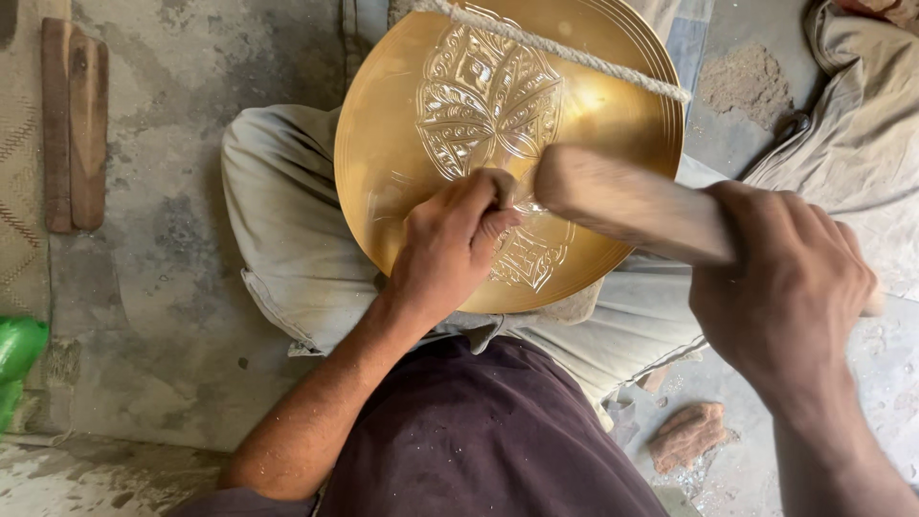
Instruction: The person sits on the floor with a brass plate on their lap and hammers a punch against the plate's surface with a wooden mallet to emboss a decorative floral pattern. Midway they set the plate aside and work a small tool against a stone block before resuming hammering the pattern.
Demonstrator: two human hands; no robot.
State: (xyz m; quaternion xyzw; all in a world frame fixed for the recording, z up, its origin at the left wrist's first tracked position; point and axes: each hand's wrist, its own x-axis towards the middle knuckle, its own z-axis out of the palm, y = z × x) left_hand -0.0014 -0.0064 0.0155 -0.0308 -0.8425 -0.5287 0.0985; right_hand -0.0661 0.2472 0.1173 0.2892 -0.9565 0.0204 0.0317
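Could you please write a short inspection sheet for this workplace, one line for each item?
Surface: grey concrete floor, dusty, stained.
Job's things: round brass plate with engraved flower pattern, resting on the person's lap; a rope lies across its top.
Clutter: wooden block at left, green plastic at left edge, brown stone piece at lower right.
Grippers: left hand closed around a small tool, mostly hidden, on the plate; right hand grips a wooden mallet, blurred.
Cables: nothing seen.
Surroundings: crumpled beige cloth at right.

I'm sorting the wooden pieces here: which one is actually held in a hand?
The thick wooden mallet, gripped by the right hand over the brass plate. The flat wooden piece lies untouched on the floor at far left.
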